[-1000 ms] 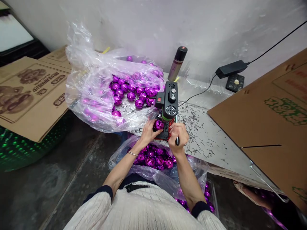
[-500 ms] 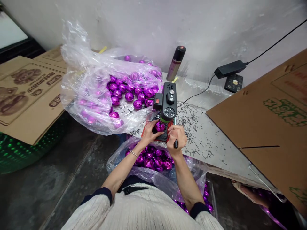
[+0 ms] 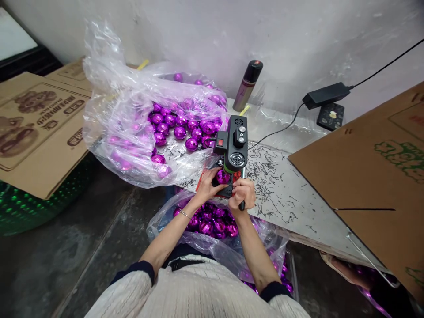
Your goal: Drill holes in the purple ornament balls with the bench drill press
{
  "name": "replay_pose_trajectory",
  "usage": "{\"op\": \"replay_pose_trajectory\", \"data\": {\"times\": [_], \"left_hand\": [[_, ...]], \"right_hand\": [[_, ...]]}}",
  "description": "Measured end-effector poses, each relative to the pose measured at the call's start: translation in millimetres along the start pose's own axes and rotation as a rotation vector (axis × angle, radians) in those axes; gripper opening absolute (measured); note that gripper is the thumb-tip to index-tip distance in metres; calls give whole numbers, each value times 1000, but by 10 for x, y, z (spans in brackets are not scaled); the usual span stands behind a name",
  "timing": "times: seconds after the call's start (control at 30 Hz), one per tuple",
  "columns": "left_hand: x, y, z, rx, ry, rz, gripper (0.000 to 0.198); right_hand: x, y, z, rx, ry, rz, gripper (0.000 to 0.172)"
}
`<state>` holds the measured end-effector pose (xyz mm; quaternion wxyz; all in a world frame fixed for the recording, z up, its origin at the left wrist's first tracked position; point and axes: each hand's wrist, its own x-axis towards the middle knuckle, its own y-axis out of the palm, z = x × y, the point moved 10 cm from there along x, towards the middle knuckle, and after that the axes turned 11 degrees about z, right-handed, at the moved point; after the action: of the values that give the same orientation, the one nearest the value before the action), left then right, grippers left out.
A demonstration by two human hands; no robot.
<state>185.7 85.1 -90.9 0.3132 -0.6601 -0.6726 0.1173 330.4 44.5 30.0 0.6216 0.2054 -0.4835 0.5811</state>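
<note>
My left hand [image 3: 208, 184] is closed round a shiny purple faceted ball [image 3: 222, 177], holding it under a small black bench machine [image 3: 233, 143] with a red switch. My right hand [image 3: 242, 193] is wrapped round a thin dark lever [image 3: 243, 204] beside the machine. A clear plastic bag [image 3: 132, 128] full of purple balls lies on the table to the left. Another clear bag of purple balls [image 3: 215, 223] sits below the table edge, over my lap.
A grey table [image 3: 291, 194] is strewn with small dark wire bits. A spray can [image 3: 247, 85] stands by the wall, with a black power adapter [image 3: 326, 95] and cable to its right. Cardboard sheets lie at left [image 3: 39, 128] and right [image 3: 371, 176]. Green shiny items [image 3: 20, 207] sit lower left.
The view has shifted slightly. Both hands stay at the machine, the right hand a little lower on the lever; the ball stays under the machine head.
</note>
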Motion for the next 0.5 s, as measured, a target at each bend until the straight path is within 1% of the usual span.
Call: {"op": "replay_pose_trajectory", "data": {"times": [0.17,0.3,0.37,0.43,0.5], "left_hand": [[3,-9,-23,16,-6,-1,65],[-8,-17,-22,11,-15,-6,64],[-14,-13,-22,3,-7,-9,63],[-7,-7,-17,-6,-1,-12,62],[13,-9,-14,-18,3,-19,63]], "right_hand": [[-18,-8,4,-11,-21,-28,28],[-47,13,-18,-12,-35,-9,27],[-42,34,19,-33,-77,21,27],[13,21,69,-44,-98,32,30],[138,-43,94,-41,-46,13,33]]}}
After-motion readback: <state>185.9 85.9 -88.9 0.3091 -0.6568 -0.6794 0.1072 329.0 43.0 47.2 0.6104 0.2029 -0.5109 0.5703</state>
